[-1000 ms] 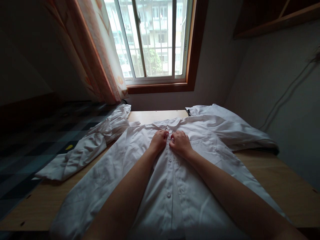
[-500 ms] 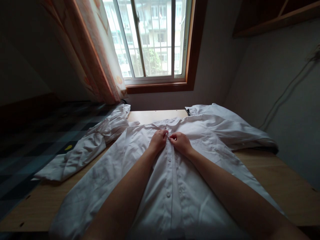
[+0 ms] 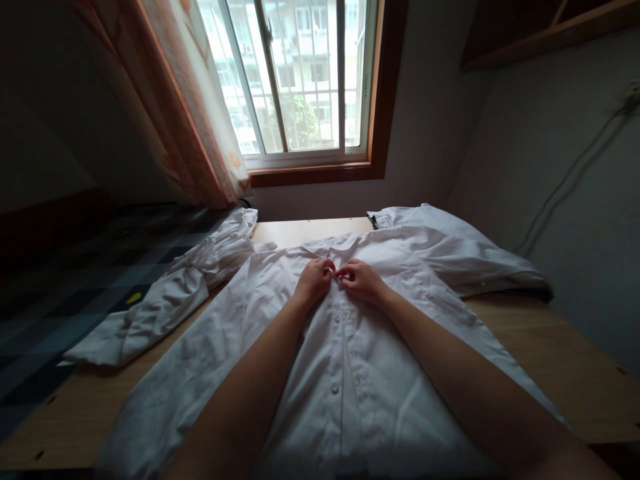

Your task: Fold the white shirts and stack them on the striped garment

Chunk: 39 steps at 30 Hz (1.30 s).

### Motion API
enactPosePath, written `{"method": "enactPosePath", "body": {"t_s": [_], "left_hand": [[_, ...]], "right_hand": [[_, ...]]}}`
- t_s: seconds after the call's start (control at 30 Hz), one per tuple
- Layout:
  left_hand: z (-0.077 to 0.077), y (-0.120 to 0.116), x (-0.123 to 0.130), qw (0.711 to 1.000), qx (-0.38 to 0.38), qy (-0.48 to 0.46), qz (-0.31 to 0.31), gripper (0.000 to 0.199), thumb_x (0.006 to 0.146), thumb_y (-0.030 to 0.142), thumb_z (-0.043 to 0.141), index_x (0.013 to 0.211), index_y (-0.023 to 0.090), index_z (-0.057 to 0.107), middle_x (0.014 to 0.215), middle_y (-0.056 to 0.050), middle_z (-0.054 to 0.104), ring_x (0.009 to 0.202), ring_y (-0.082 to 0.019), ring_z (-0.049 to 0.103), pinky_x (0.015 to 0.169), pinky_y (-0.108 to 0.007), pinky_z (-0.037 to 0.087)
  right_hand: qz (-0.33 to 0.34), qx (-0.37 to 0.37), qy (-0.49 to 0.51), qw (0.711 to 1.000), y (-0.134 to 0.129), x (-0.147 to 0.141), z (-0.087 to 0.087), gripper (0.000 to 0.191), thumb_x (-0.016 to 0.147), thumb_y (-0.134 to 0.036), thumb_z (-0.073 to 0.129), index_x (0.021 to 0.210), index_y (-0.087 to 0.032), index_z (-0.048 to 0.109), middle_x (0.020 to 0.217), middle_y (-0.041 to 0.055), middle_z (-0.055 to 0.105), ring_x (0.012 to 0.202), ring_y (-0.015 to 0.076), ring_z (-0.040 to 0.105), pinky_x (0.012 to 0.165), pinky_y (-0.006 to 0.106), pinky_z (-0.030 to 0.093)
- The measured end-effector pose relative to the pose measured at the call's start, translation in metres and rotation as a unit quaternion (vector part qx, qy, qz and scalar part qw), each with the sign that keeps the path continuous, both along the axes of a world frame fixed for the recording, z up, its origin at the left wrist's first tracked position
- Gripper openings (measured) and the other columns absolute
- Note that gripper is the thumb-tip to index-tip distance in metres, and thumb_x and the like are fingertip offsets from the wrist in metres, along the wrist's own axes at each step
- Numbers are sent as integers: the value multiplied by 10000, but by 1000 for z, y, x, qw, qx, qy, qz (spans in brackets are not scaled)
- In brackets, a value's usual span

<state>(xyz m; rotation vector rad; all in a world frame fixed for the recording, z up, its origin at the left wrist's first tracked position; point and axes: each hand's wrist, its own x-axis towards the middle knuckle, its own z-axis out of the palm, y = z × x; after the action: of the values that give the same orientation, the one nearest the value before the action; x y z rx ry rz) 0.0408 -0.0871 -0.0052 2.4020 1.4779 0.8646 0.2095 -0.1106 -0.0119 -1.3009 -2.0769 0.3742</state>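
From the head camera, we see a white shirt [image 3: 380, 387] spread front-up on a wooden tabletop [image 3: 545, 340]. Just below the collar [image 3: 346, 244], the left hand [image 3: 314, 279] and right hand [image 3: 364, 281] meet, fingers nearly closed, each pinching the front edge; we cannot tell whether a button sits between them. We judge the work partway: the shirt lies spread, while lower down, a button [image 3: 335, 388] shows undone and the edges part. Whether anything nearer the collar is fastened, we cannot tell.

Bright window [image 3: 305, 80] in dim walls [image 3: 425, 113]
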Motion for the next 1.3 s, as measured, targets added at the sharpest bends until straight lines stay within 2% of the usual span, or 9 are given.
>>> {"method": "enactPosePath", "body": {"t_s": [0.13,0.27,0.33,0.47,0.63,0.87,1.03,1.1,1.3], "left_hand": [[2,-2,1,1000,0,0,-4,256,765,52,494,799,188,709,868,-58,710,915,-217,634,909,-331,501],[2,-1,1,1000,0,2,-6,256,764,50,492,781,195,702,849,-48,706,895,-207,631,915,-331,500],[1,0,2,1000,2,5,-5,237,775,62,499,768,196,695,848,-48,706,895,-207,632,926,-340,500],[2,0,2,1000,7,21,-4,196,793,86,524,756,196,682,884,-59,710,931,-215,639,958,-353,496],[2,-1,1,1000,3,17,-13,154,814,128,548,786,193,685,941,-71,713,983,-225,645,988,-356,487],[0,3,-5,999,-7,15,-47,38,797,206,640,806,187,671,946,-63,686,957,-220,637,943,-355,503],[4,6,-13,995,-43,25,-88,85,780,205,672,861,186,689,978,-57,694,970,-212,640,916,-323,505],[6,5,-14,995,-44,38,-81,97,783,226,685,874,198,702,1004,-55,703,1005,-221,639,943,-331,494],[13,-8,-10,994,-24,110,1,139,812,311,721,916,220,708,1039,-68,704,1040,-255,633,948,-352,485]], "right_hand": [[8,6,21,1000,1,1,-2,263,802,-70,595,946,-166,793,884,42,683,749,137,601,791,249,483],[-71,64,1,995,1,1,-2,302,794,-24,557,948,-159,779,977,84,719,987,201,603,957,313,443],[-89,64,-26,994,1,2,-2,290,811,-48,561,957,-173,777,1021,86,726,1046,218,587,987,333,420],[-82,33,-80,993,-2,2,-2,227,867,-161,584,977,-210,777,1042,68,717,1028,218,593,943,324,420],[-89,28,-96,991,-3,1,-1,191,892,-275,620,994,-231,776,1034,63,700,1031,225,582,925,326,413],[-86,20,-99,991,-2,1,0,168,887,-268,627,951,-237,779,994,60,695,1010,224,575,918,329,402],[-85,24,-103,991,-5,0,2,166,888,-263,624,942,-231,778,972,56,696,1006,225,572,891,325,397],[-87,25,-110,990,-6,0,3,179,900,-273,612,948,-230,779,975,60,700,1005,226,573,881,325,397],[-78,11,-102,992,-5,0,3,169,898,-249,609,975,-207,753,946,50,683,895,180,601,837,277,418]]}}
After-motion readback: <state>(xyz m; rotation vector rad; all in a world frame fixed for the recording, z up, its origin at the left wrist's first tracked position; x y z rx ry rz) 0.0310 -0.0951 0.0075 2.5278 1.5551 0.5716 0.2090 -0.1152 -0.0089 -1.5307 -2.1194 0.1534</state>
